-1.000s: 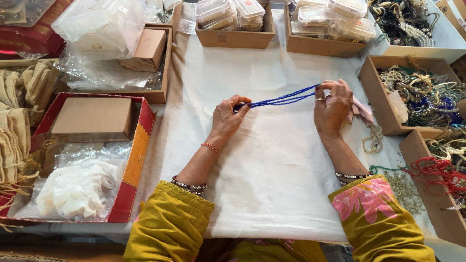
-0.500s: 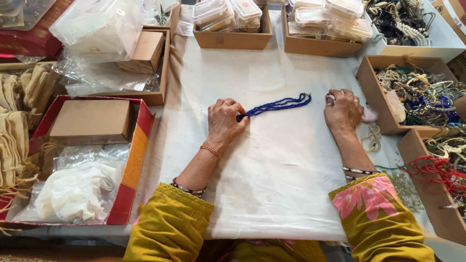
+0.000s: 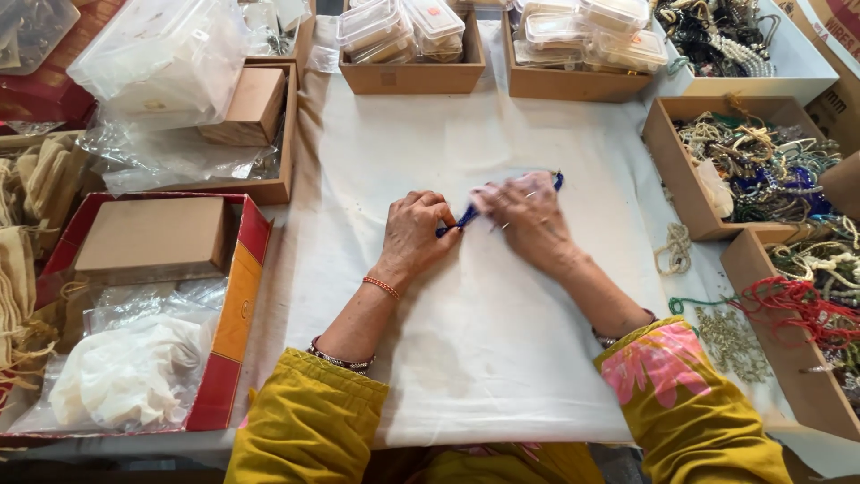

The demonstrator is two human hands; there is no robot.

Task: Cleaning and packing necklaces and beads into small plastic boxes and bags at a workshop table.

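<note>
A jewellery packing workshop is suggested: wooden trays of beaded necklaces [image 3: 761, 161] are ranged right of the hands, boxes of clear plastic cases [image 3: 412, 36] beyond them.

Most of the blue bead string [image 3: 468, 216] lay hidden under the blurred right hand [image 3: 524, 215] and the left hand [image 3: 414, 231], only short bits showing between and beyond the knuckles.
</note>
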